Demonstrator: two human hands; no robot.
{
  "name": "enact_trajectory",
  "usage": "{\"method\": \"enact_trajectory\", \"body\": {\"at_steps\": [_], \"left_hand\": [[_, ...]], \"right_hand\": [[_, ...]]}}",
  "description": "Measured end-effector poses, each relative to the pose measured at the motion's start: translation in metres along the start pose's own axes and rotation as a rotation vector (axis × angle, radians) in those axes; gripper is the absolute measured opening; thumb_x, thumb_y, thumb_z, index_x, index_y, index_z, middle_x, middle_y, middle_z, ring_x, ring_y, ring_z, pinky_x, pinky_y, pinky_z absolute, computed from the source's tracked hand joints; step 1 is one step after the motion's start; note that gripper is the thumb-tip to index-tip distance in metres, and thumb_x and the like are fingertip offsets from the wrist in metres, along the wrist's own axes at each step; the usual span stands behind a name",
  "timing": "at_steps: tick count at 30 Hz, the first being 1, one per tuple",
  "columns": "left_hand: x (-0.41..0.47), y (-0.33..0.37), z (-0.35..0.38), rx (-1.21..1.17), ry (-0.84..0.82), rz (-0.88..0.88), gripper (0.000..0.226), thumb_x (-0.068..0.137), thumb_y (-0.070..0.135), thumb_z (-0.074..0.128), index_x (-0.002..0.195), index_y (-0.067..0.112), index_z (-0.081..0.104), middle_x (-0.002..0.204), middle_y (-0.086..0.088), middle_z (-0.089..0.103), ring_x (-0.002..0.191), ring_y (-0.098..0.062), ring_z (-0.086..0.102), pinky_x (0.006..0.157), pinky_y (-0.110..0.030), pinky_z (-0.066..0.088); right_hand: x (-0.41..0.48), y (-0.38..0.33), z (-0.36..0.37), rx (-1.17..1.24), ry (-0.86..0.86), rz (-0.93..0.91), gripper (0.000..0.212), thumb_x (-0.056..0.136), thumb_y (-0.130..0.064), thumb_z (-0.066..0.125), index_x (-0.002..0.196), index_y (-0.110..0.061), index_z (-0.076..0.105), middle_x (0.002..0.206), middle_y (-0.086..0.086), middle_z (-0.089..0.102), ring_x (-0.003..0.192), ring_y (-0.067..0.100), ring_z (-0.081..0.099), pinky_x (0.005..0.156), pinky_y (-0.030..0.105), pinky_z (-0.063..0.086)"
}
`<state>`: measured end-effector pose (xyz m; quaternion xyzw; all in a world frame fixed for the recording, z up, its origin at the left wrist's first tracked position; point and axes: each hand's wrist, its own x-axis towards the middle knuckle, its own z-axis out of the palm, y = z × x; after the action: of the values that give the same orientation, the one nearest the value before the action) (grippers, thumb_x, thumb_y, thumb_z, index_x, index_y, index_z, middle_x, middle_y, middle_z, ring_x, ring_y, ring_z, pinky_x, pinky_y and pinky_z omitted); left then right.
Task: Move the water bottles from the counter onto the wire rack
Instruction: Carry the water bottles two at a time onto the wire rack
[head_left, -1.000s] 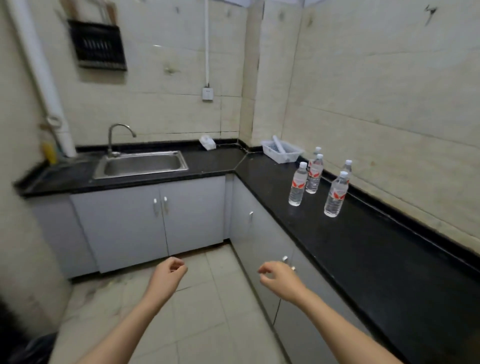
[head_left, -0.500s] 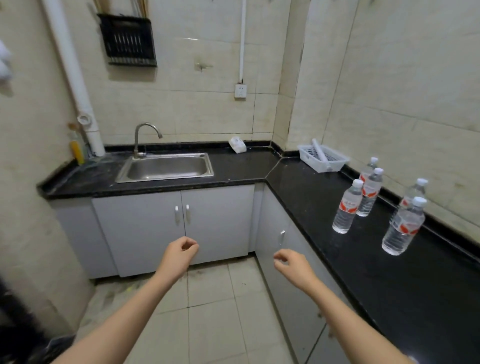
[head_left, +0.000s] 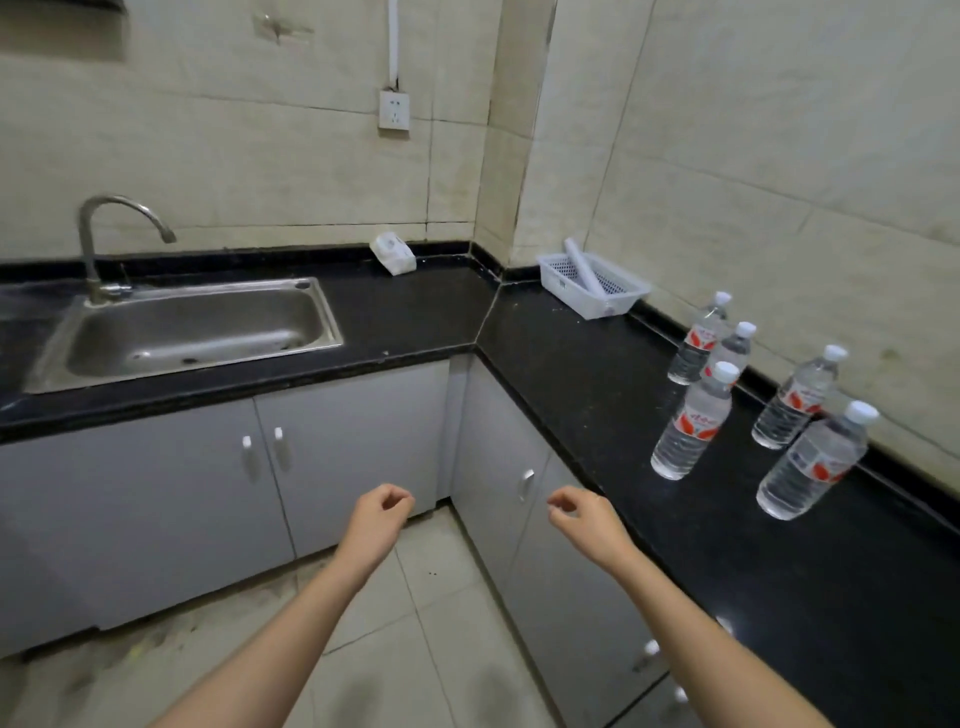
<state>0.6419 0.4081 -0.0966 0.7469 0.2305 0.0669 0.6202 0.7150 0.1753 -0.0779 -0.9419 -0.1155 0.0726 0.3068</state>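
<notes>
Several clear water bottles with white caps and red labels stand upright on the black counter (head_left: 587, 364) at the right. The closest bottle (head_left: 810, 465) is at the far right, another (head_left: 690, 428) stands nearer the counter's front edge, and a third (head_left: 794, 400) is by the wall. Two more (head_left: 696, 340) stand behind them. My left hand (head_left: 375, 525) and my right hand (head_left: 582, 522) hover over the floor in front of the cabinets, both loosely curled and holding nothing. The right hand is well short of the bottles. No wire rack is in view.
A white plastic basket (head_left: 613, 296) with a white roll in it sits in the counter's corner. A steel sink (head_left: 187, 332) with a tap is at the left, a white packet (head_left: 393, 253) behind it. Grey cabinet doors (head_left: 353, 447) run below the counter.
The view has moved closer to the counter and turned right, so the bottles appear larger and nearer. Both hands have stayed low and curled, holding nothing.
</notes>
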Motion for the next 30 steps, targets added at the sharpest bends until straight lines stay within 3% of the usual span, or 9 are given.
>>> {"method": "enact_trajectory", "body": {"at_steps": [4, 10, 13, 16, 21, 23, 27, 30], "left_hand": [[0.071, 0.013, -0.004, 0.03, -0.135, 0.029, 0.029, 0.086, 0.002, 0.051, 0.062, 0.019, 0.053, 0.065, 0.002, 0.053, 0.075, -0.021, 0.051, 0.056, -0.021, 0.036], [0.15, 0.02, 0.003, 0.056, -0.253, 0.071, 0.013, 0.085, -0.003, 0.051, 0.078, 0.005, 0.058, 0.065, 0.0, 0.052, 0.076, -0.02, 0.049, 0.059, -0.012, 0.039], [0.166, 0.011, 0.027, 0.076, -0.356, 0.04, 0.026, 0.084, -0.002, 0.052, 0.064, 0.014, 0.056, 0.061, 0.001, 0.051, 0.071, -0.02, 0.047, 0.054, -0.008, 0.037], [0.181, 0.011, 0.059, 0.125, -0.453, 0.043, 0.029, 0.084, 0.001, 0.053, 0.062, 0.02, 0.055, 0.064, 0.0, 0.054, 0.068, -0.019, 0.049, 0.057, -0.01, 0.038], [0.211, 0.033, 0.107, 0.16, -0.57, 0.061, 0.01, 0.085, 0.003, 0.051, 0.08, 0.007, 0.059, 0.067, 0.002, 0.053, 0.072, -0.017, 0.049, 0.072, -0.025, 0.038], [0.226, 0.042, 0.122, 0.179, -0.604, 0.083, 0.015, 0.085, 0.002, 0.052, 0.075, 0.011, 0.058, 0.067, 0.003, 0.053, 0.071, -0.014, 0.049, 0.075, -0.025, 0.037], [0.276, 0.068, 0.155, 0.224, -0.625, 0.158, 0.024, 0.085, 0.001, 0.053, 0.069, 0.018, 0.055, 0.067, 0.004, 0.054, 0.067, -0.01, 0.05, 0.06, -0.01, 0.041], [0.32, 0.089, 0.19, 0.271, -0.61, 0.185, 0.025, 0.084, 0.0, 0.054, 0.067, 0.018, 0.056, 0.065, 0.004, 0.054, 0.068, -0.014, 0.049, 0.058, -0.006, 0.039]], "right_hand": [[0.034, -0.01, -0.003, 0.018, 0.087, 0.167, 0.023, 0.085, -0.012, 0.055, 0.104, -0.005, 0.066, 0.111, 0.012, 0.068, 0.103, 0.023, 0.061, 0.086, 0.026, 0.042], [0.048, -0.005, 0.003, 0.017, 0.149, 0.387, 0.024, 0.085, -0.013, 0.056, 0.106, -0.007, 0.065, 0.11, 0.008, 0.067, 0.105, 0.022, 0.06, 0.082, 0.022, 0.039], [0.044, 0.008, 0.004, 0.042, 0.186, 0.491, 0.024, 0.084, -0.011, 0.057, 0.106, -0.005, 0.065, 0.11, 0.011, 0.067, 0.104, 0.024, 0.061, 0.085, 0.026, 0.042], [0.053, 0.024, -0.005, 0.064, 0.28, 0.593, 0.029, 0.083, -0.012, 0.058, 0.111, -0.007, 0.062, 0.113, 0.01, 0.067, 0.106, 0.023, 0.061, 0.088, 0.028, 0.043], [0.083, 0.059, -0.025, 0.208, 0.489, 0.718, 0.04, 0.081, -0.016, 0.064, 0.119, -0.006, 0.055, 0.119, 0.014, 0.063, 0.11, 0.026, 0.057, 0.092, 0.033, 0.042], [0.096, 0.076, -0.037, 0.315, 0.575, 0.769, 0.051, 0.08, -0.016, 0.068, 0.126, -0.004, 0.047, 0.125, 0.017, 0.056, 0.115, 0.029, 0.053, 0.096, 0.037, 0.041], [0.136, 0.114, -0.067, 0.522, 0.749, 0.726, 0.083, 0.069, -0.003, 0.077, 0.137, -0.005, 0.029, 0.135, 0.019, 0.044, 0.121, 0.029, 0.047, 0.102, 0.041, 0.039], [0.169, 0.139, -0.09, 0.629, 0.803, 0.635, 0.08, 0.062, 0.013, 0.075, 0.129, -0.006, 0.036, 0.123, 0.015, 0.051, 0.106, 0.022, 0.053, 0.093, 0.031, 0.043]]}}
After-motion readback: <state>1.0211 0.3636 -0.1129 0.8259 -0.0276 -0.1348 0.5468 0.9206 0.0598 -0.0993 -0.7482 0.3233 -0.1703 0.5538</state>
